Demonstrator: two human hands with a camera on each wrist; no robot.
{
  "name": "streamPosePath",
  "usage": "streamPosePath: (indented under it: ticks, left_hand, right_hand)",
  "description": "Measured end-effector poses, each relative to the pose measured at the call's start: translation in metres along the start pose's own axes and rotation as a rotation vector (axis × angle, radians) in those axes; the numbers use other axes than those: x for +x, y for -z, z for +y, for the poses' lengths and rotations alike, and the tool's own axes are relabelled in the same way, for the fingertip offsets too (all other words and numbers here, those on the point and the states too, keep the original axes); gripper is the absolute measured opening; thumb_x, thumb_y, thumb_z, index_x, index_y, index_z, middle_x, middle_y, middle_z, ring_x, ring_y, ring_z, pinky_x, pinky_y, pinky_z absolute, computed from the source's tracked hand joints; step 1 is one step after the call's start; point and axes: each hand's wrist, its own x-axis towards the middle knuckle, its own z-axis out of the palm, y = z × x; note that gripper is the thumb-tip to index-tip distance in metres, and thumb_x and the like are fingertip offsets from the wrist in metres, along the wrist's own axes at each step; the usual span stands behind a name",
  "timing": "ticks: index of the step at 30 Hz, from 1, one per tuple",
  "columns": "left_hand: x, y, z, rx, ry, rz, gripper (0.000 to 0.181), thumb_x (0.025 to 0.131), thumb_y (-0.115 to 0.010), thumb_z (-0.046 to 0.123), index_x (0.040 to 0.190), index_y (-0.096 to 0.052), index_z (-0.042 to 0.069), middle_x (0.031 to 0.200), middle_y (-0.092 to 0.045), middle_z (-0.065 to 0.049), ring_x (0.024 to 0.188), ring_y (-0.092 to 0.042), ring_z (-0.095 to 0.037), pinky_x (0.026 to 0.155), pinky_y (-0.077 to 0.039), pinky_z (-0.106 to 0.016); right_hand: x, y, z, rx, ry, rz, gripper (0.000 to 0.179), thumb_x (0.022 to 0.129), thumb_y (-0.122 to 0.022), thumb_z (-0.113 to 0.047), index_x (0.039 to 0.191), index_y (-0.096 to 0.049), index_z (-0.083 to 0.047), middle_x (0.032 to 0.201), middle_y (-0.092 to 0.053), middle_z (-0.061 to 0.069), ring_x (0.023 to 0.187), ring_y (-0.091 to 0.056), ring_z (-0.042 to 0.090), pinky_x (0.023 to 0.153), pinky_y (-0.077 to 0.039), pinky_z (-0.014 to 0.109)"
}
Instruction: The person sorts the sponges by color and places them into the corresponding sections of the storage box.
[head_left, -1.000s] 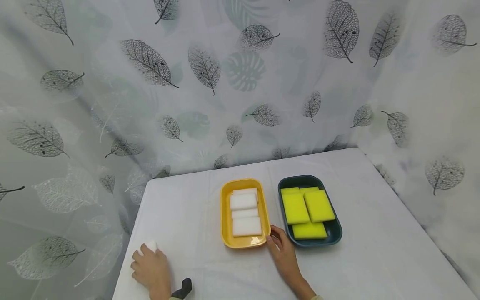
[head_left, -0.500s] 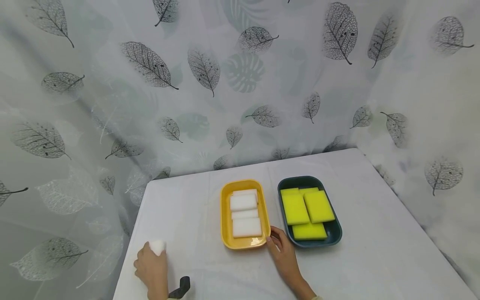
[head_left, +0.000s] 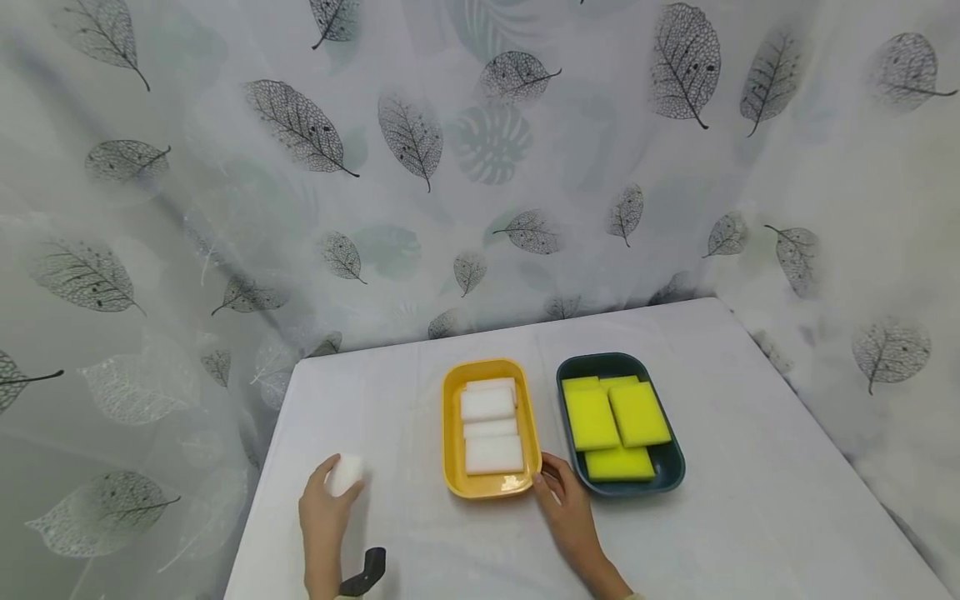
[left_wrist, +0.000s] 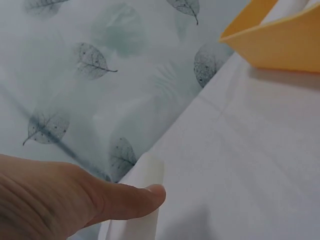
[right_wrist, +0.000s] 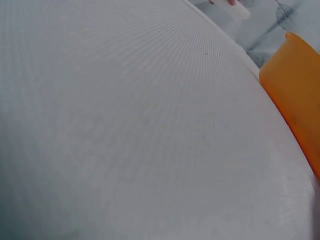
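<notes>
My left hand (head_left: 324, 510) pinches a white sponge (head_left: 346, 474) between thumb and fingers, held over the left part of the table. In the left wrist view the thumb lies across the white sponge (left_wrist: 148, 169); the other fingers are hidden behind it. My right hand (head_left: 570, 515) grips the near right corner of a yellow tray (head_left: 453, 433), thumb at the front and fingers curled at its side. Inside that tray lie several white sponges (head_left: 493, 455). The right wrist view shows the tray's outer wall (right_wrist: 295, 90), with the right hand almost wholly out of frame.
A dark green tray (head_left: 669, 467) with several yellow sponges (head_left: 592, 419) stands right of the yellow one. White cloth covers the table (head_left: 750, 467). A leaf-patterned curtain (head_left: 570, 150) hangs behind and along the sides. A black strap piece (head_left: 365, 572) sits at the left wrist.
My left hand has moved right and away from me, carrying the white sponge from the table's left edge toward the yellow tray. The right hand and both trays stay in place.
</notes>
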Motion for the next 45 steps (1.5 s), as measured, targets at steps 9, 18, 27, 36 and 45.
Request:
streamPosePath:
  ticks: [9,18,27,36,45]
  left_hand:
    - [-0.004,0.001,0.018,-0.004,-0.064,-0.083,0.076,0.083,-0.081,0.006,0.152,-0.048,0.003,0.156,-0.043,-0.033,0.139,-0.045,-0.059,0.11,-0.041,-0.074]
    - [-0.008,-0.009,0.039,-0.017,-0.139,-0.138,0.078,0.084,-0.082,0.007,0.152,-0.045,-0.001,0.151,-0.048,-0.031,0.137,-0.048,-0.052,0.11,-0.043,-0.071]
    - [-0.008,-0.024,0.051,-0.016,-0.268,-0.232,0.072,0.084,-0.084,0.009,0.149,-0.053,0.003,0.144,-0.051,-0.024,0.132,-0.051,-0.043,0.111,-0.046,-0.064]
    - [-0.017,-0.033,0.062,0.021,-0.372,-0.306,0.068,0.085,-0.086,0.017,0.146,-0.057,0.013,0.137,-0.053,-0.017,0.128,-0.051,-0.037,0.106,-0.051,-0.059]
    - [-0.028,-0.045,0.078,0.055,-0.539,-0.241,0.067,0.081,-0.091,0.016,0.141,-0.062,0.02,0.135,-0.057,-0.008,0.123,-0.05,-0.031,0.105,-0.049,-0.053]
  right_hand:
    - [0.0,0.0,-0.003,-0.013,0.007,0.002,0.045,0.103,-0.066,-0.036,0.143,-0.057,-0.015,0.144,-0.061,0.008,0.133,-0.061,0.024,0.106,-0.051,0.017]
    - [0.001,0.0,-0.003,-0.015,0.011,0.006,0.046,0.103,-0.067,-0.038,0.142,-0.057,-0.016,0.144,-0.061,0.007,0.133,-0.06,0.024,0.106,-0.051,0.016]
    - [0.0,-0.001,-0.003,0.001,0.005,0.006,0.047,0.102,-0.067,-0.038,0.142,-0.057,-0.016,0.145,-0.061,0.008,0.133,-0.06,0.023,0.105,-0.05,0.013]
    - [-0.001,-0.001,-0.002,0.001,0.008,0.009,0.045,0.103,-0.067,-0.035,0.142,-0.057,-0.015,0.144,-0.061,0.008,0.132,-0.06,0.022,0.105,-0.05,0.014]
    - [-0.001,-0.001,-0.002,-0.002,0.009,0.012,0.046,0.103,-0.067,-0.034,0.143,-0.056,-0.013,0.144,-0.061,0.011,0.133,-0.061,0.025,0.105,-0.05,0.013]
